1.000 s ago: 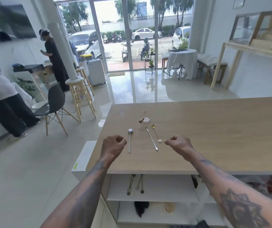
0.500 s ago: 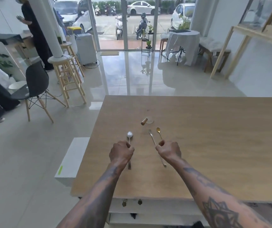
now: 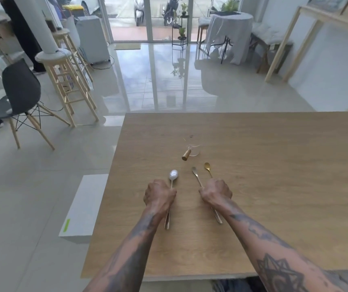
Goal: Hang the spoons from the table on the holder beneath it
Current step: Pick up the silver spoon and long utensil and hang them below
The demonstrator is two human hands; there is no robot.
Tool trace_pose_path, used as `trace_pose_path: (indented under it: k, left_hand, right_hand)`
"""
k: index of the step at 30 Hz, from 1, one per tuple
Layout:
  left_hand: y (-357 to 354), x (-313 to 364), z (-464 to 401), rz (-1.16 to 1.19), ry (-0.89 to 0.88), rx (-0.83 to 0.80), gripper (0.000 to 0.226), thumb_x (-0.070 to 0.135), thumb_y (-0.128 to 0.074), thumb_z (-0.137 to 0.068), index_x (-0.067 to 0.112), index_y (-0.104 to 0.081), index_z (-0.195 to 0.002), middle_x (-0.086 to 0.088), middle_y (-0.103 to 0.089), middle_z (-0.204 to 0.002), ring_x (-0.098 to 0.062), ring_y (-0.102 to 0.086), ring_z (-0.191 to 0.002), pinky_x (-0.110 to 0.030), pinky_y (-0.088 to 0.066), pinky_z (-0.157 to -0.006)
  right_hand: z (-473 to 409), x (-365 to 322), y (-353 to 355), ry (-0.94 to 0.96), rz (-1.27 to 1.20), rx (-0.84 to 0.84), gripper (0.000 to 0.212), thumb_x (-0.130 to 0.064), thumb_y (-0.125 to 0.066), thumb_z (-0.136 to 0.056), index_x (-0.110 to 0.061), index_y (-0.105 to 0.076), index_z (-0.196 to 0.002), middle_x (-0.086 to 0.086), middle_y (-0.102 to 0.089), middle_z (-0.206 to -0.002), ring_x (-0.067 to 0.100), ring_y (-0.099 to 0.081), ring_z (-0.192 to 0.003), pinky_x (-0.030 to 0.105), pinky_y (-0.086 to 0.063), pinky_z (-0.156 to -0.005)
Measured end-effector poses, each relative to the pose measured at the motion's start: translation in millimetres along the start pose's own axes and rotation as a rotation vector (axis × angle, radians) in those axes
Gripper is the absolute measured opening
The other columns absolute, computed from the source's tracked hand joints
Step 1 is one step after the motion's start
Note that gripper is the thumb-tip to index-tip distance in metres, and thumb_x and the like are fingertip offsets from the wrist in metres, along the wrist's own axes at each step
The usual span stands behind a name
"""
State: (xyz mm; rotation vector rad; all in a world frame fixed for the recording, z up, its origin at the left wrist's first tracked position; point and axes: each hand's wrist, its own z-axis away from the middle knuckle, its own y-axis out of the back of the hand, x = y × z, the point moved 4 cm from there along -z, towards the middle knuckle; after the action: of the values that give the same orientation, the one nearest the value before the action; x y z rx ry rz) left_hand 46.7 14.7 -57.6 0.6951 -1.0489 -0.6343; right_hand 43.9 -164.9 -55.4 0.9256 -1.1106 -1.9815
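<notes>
- Head view: I see both forearms reaching out over the wooden bench (image 3: 274,165), fists down on its top.
- Left hand (image 3: 159,196) is curled closed around the handle of the silver spoon (image 3: 173,175); bowl sticks out past the knuckles, pointing away from me, handle end shows behind the wrist, lying on the bench.
- Right hand (image 3: 215,192) is closed too, over the handles of two utensils side by side: a long silver one (image 3: 195,173) and the gold spoon (image 3: 207,166). I can't tell if the fingers grip both or just one.
- Silver one's handle end pokes out behind the right wrist, low against the bench. Gold spoon's far end is hidden under the hand.
- Gold spoon's bowl is just right of the silver one's tip, both pointing away from me; silver spoon's bowl is left of them, apart.
- Beyond the spoons, near bench centre: small cork-like wooden piece (image 3: 186,154) touching a clear glass item (image 3: 194,149), shape hard to read.
- Holder under the bench is out of view from this angle; only the bench's near edge shows.
- Left of the bench: white box (image 3: 84,205) on the floor, black chair (image 3: 20,89), wooden stools (image 3: 68,85).
- Background: glass doors, cloth-covered round table (image 3: 230,28).
</notes>
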Motion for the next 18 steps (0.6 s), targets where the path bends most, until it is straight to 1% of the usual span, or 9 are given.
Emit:
trace_pose_path:
  k: [3,6,7,9,11,13,14,15,18]
  left_hand:
    - [1.5,-0.8,3.5,0.038,-0.031,0.006,0.021,0.020,-0.063,-0.083,0.014,-0.064,-0.063,0.000,-0.055,-0.061,-0.018,-0.054,-0.056,-0.024,-0.039,-0.051]
    - [2.9,-3.8,10.7,0.054,-0.058,0.025,0.024,0.019,-0.063,-0.081,0.018,-0.062,-0.057,0.002,-0.052,-0.054,-0.015,-0.051,-0.049,-0.022,-0.036,-0.046]
    - [2.2,-5.4,14.0,0.058,-0.064,0.029,0.025,0.019,-0.063,-0.082,0.017,-0.064,-0.057,0.002,-0.052,-0.053,-0.014,-0.051,-0.048,-0.022,-0.037,-0.045]
    - [1.0,-8.0,22.1,0.062,-0.070,0.035,0.025,0.020,-0.063,-0.084,0.011,-0.071,-0.062,0.001,-0.054,-0.055,-0.015,-0.053,-0.049,-0.026,-0.041,-0.047]
    - [1.6,-8.2,30.7,0.068,-0.076,0.041,0.028,0.021,-0.063,-0.086,0.002,-0.077,-0.072,-0.002,-0.060,-0.060,-0.021,-0.064,-0.055,-0.032,-0.052,-0.052]
    - [2.6,-9.0,38.3,0.070,-0.091,0.055,0.033,0.025,-0.063,-0.088,0.000,-0.078,-0.073,-0.003,-0.063,-0.061,-0.024,-0.070,-0.059,-0.038,-0.059,-0.059]
    - [3.0,-10.1,42.2,0.072,-0.098,0.065,0.037,0.028,-0.062,-0.090,0.000,-0.077,-0.071,-0.003,-0.062,-0.060,-0.023,-0.066,-0.057,-0.039,-0.060,-0.059]
    - [3.2,-11.4,46.4,0.074,-0.103,0.073,0.039,0.029,-0.062,-0.092,0.001,-0.076,-0.068,-0.002,-0.061,-0.059,-0.020,-0.062,-0.054,-0.038,-0.059,-0.058]
    - [6.4,-14.7,59.6,0.082,-0.102,0.086,0.034,0.025,-0.062,-0.093,0.012,-0.071,-0.063,0.001,-0.056,-0.056,-0.015,-0.053,-0.050,-0.029,-0.049,-0.053]
  right_hand:
    - [2.7,-2.4,0.7,0.056,0.052,-0.017,0.017,-0.029,-0.056,-0.093,-0.014,-0.063,-0.087,0.006,-0.063,-0.094,0.022,-0.058,-0.086,0.031,-0.047,-0.072]
    - [8.5,-0.4,0.9,0.091,0.088,-0.047,0.031,-0.028,-0.054,-0.094,-0.014,-0.050,-0.067,0.001,-0.054,-0.079,0.020,-0.054,-0.079,0.029,-0.042,-0.066]
    - [11.4,1.2,0.7,0.104,0.102,-0.056,0.034,-0.029,-0.054,-0.095,-0.015,-0.047,-0.065,0.000,-0.051,-0.075,0.019,-0.054,-0.078,0.029,-0.041,-0.065]
    - [16.7,4.1,0.0,0.129,0.117,-0.068,0.032,-0.029,-0.054,-0.095,-0.016,-0.047,-0.067,0.000,-0.049,-0.075,0.019,-0.053,-0.079,0.030,-0.042,-0.066]
    - [21.4,6.1,-0.9,0.156,0.126,-0.087,0.022,-0.031,-0.055,-0.095,-0.016,-0.053,-0.078,0.002,-0.051,-0.082,0.019,-0.052,-0.082,0.030,-0.044,-0.069]
    - [26.5,9.8,-2.3,0.166,0.121,-0.110,0.017,-0.033,-0.055,-0.094,-0.017,-0.057,-0.088,0.003,-0.053,-0.089,0.020,-0.052,-0.083,0.030,-0.044,-0.070]
    - [29.3,12.6,-2.8,0.162,0.103,-0.113,0.020,-0.035,-0.056,-0.094,-0.016,-0.059,-0.087,0.003,-0.053,-0.088,0.020,-0.052,-0.082,0.030,-0.044,-0.068]
    - [32.3,15.6,-2.8,0.156,0.076,-0.114,0.025,-0.036,-0.056,-0.093,-0.015,-0.057,-0.079,0.002,-0.053,-0.084,0.020,-0.053,-0.080,0.029,-0.043,-0.066]
    - [42.1,22.2,3.5,0.146,-0.034,-0.120,0.035,-0.034,-0.056,-0.090,-0.019,-0.047,-0.061,-0.001,-0.048,-0.068,0.018,-0.050,-0.069,0.027,-0.036,-0.054]
